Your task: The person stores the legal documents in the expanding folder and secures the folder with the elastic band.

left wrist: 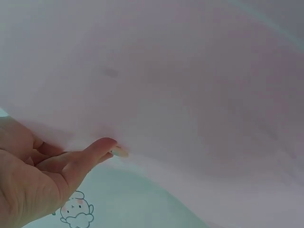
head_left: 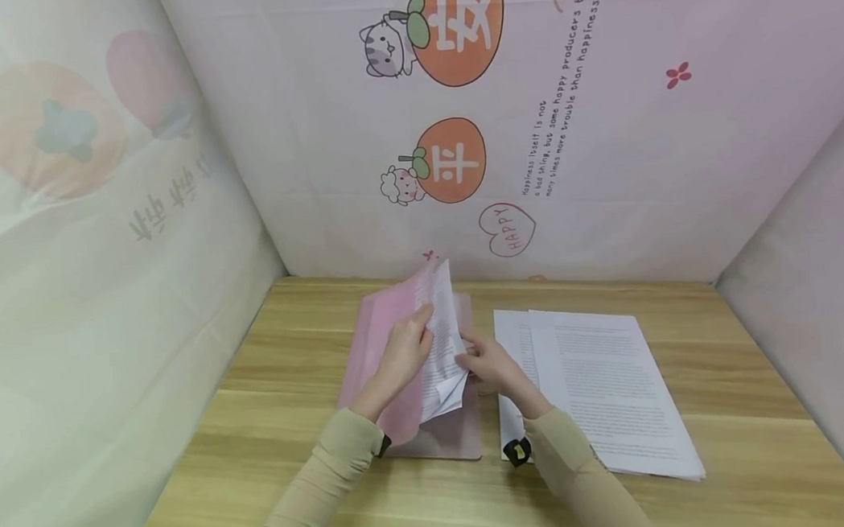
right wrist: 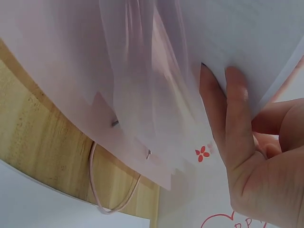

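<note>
A pink translucent file folder stands partly opened on the table, its flap raised. My left hand pinches the edge of that flap; in the left wrist view the pink plastic fills most of the picture above the thumb. Printed papers stand tilted in the folder's opening, their lower corner curled up. From the right side, my right hand pinches the papers' edge. Close up in the right wrist view, its fingers lie against the white sheets, beside the folder's pleated side.
To the right of the folder lies a flat stack of printed sheets, two piles overlapping. An elastic cord loops from the folder's edge. Printed cloth walls in the wooden table at the back and both sides.
</note>
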Action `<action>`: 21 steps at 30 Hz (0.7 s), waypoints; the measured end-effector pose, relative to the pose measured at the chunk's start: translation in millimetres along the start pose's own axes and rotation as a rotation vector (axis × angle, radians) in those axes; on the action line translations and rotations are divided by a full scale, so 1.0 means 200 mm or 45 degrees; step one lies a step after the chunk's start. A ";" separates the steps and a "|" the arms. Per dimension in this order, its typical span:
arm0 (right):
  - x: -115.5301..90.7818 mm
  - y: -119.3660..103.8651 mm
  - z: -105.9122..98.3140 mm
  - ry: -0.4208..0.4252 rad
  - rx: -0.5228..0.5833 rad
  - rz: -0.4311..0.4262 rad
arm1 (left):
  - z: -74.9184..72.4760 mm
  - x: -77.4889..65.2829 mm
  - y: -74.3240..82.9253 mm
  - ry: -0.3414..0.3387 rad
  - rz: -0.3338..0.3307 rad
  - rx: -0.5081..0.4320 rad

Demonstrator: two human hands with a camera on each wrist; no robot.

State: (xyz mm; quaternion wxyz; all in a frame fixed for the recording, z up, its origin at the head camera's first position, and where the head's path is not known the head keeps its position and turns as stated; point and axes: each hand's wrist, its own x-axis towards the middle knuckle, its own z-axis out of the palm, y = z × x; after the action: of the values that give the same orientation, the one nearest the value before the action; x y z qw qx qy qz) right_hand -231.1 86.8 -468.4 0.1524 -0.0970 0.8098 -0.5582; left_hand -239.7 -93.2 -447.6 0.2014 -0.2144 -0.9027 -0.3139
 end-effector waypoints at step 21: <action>0.02 -0.04 -0.01 -0.035 0.003 -0.018 | -0.01 0.00 0.01 -0.023 0.005 -0.004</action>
State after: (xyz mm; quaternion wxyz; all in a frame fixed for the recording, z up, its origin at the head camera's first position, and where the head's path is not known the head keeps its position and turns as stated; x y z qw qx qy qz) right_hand -235.0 84.9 -461.3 0.1597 -0.1100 0.8063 -0.5588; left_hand -238.6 -92.1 -445.1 0.1934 -0.2193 -0.9036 -0.3130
